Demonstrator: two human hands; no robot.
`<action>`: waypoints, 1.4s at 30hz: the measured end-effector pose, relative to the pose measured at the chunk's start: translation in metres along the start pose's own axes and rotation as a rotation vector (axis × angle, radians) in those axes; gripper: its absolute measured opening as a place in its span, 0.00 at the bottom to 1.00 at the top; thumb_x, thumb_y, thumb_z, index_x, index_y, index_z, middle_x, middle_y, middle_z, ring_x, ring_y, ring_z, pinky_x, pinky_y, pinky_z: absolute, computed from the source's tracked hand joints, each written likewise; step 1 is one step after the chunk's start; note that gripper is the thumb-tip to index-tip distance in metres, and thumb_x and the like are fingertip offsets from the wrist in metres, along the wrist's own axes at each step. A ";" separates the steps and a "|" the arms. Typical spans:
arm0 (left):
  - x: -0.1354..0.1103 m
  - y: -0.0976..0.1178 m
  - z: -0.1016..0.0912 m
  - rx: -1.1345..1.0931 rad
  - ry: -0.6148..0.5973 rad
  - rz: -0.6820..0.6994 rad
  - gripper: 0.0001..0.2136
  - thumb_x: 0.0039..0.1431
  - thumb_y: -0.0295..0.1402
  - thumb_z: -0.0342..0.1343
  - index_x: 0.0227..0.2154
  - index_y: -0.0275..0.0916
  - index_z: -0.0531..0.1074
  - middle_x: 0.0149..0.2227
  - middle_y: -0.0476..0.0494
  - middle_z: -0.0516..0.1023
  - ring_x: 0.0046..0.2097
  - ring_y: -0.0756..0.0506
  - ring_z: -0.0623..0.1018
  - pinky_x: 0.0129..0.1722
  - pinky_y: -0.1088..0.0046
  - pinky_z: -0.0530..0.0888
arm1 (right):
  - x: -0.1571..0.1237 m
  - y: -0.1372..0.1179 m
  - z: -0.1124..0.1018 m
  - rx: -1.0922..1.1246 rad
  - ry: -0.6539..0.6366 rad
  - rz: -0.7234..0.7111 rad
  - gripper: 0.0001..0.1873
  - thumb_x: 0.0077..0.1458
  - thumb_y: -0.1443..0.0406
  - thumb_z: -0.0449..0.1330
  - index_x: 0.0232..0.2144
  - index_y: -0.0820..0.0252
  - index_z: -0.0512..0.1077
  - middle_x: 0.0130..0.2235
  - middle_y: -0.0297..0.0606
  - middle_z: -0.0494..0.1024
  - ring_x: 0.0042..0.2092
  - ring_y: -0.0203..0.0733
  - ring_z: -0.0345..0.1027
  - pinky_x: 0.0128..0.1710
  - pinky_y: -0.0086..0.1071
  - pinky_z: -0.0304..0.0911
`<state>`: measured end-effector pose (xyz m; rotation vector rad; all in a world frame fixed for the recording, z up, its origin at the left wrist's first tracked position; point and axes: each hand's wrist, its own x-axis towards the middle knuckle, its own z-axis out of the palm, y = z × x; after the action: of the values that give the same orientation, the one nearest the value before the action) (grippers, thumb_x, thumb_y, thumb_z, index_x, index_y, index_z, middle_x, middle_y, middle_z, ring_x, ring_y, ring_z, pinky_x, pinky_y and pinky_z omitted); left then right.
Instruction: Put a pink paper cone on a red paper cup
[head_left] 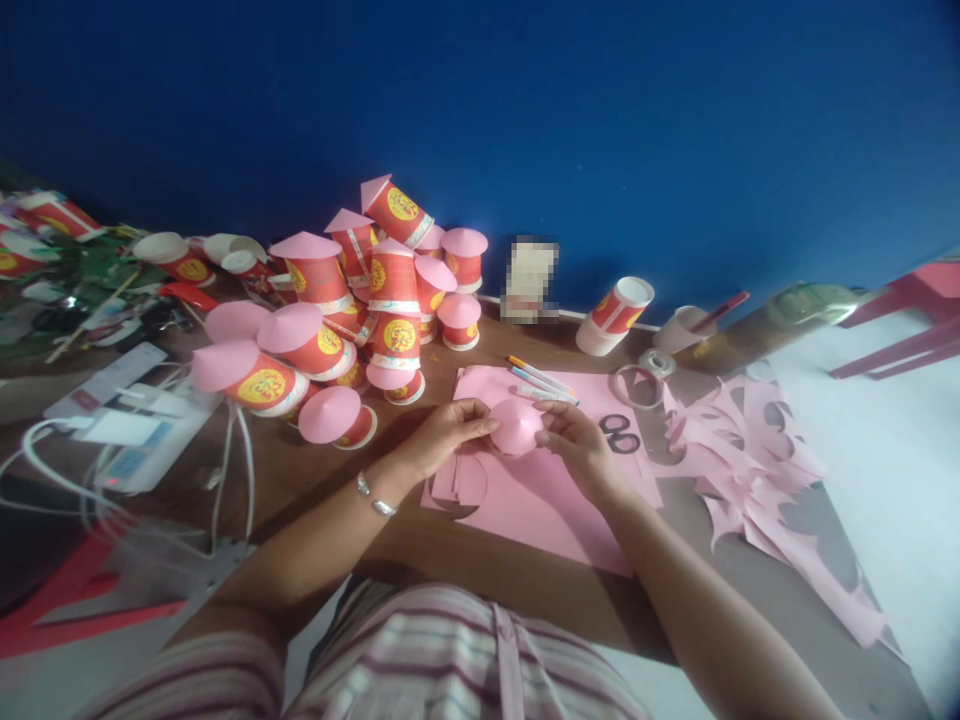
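– Where's the pink paper cone (515,425)?

– Just above the pink sheet (540,505), about mid-bench (315,480). The left hand (450,428) pinches its left rim and the right hand (579,448) its right rim. Both hands are clamped on it, one at each side.

– Any room around them?

– To the left there's some bare wood, then the pile of red cups (375,290) with pink cone lids. The nearest cup is not far beyond the left hand. Further left, a power strip (127,445) and its white cables lie by the bench's edge.

– And the right?

– Tight. The scissors (619,433) lie just beside the right hand, the markers (541,380) just behind the cone, and a tape ring (636,387) is past those. Pink offcuts (750,460) spread as far as the right edge.

– Towards the person?

– Cut pink discs (466,482) sit by the left wrist at the sheet's left edge. The sheet's near corner stops short of the bench's front edge, and a bare strip of wood shows between them.
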<state>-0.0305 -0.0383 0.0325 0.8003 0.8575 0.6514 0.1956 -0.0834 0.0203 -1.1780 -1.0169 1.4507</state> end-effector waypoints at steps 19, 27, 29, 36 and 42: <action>-0.004 0.002 -0.004 -0.005 0.043 0.004 0.21 0.43 0.42 0.76 0.30 0.35 0.71 0.29 0.48 0.79 0.32 0.49 0.80 0.38 0.73 0.75 | 0.007 0.015 0.003 0.090 -0.035 -0.030 0.21 0.50 0.57 0.74 0.45 0.54 0.76 0.33 0.33 0.77 0.35 0.40 0.69 0.38 0.35 0.66; -0.007 0.004 -0.006 0.118 0.115 0.112 0.20 0.50 0.46 0.71 0.32 0.36 0.71 0.30 0.48 0.77 0.33 0.49 0.77 0.38 0.73 0.74 | 0.001 0.006 -0.003 -0.068 0.188 -0.052 0.18 0.52 0.56 0.70 0.44 0.55 0.74 0.31 0.33 0.75 0.32 0.38 0.68 0.26 0.29 0.61; -0.009 0.005 -0.007 0.230 0.217 0.259 0.18 0.51 0.44 0.70 0.34 0.37 0.72 0.33 0.48 0.78 0.36 0.50 0.77 0.39 0.74 0.73 | -0.001 0.004 -0.005 -0.080 0.272 -0.117 0.19 0.52 0.55 0.70 0.44 0.55 0.73 0.33 0.34 0.76 0.33 0.40 0.69 0.25 0.29 0.63; -0.020 0.009 -0.005 0.927 0.270 0.900 0.20 0.65 0.36 0.60 0.58 0.42 0.70 0.59 0.36 0.76 0.63 0.40 0.73 0.65 0.56 0.69 | -0.016 -0.017 0.003 -0.447 0.198 -0.415 0.29 0.61 0.57 0.66 0.61 0.51 0.64 0.53 0.47 0.80 0.56 0.54 0.75 0.49 0.49 0.74; -0.017 0.003 -0.001 1.287 0.159 1.090 0.26 0.67 0.37 0.58 0.65 0.41 0.63 0.60 0.33 0.75 0.65 0.37 0.73 0.65 0.51 0.71 | -0.014 -0.023 0.011 -0.686 0.043 -0.614 0.33 0.65 0.60 0.64 0.67 0.49 0.58 0.58 0.49 0.78 0.60 0.57 0.73 0.62 0.58 0.66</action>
<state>-0.0402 -0.0496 0.0413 2.4979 0.9016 1.0945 0.1897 -0.0934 0.0468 -1.1887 -1.7354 0.5954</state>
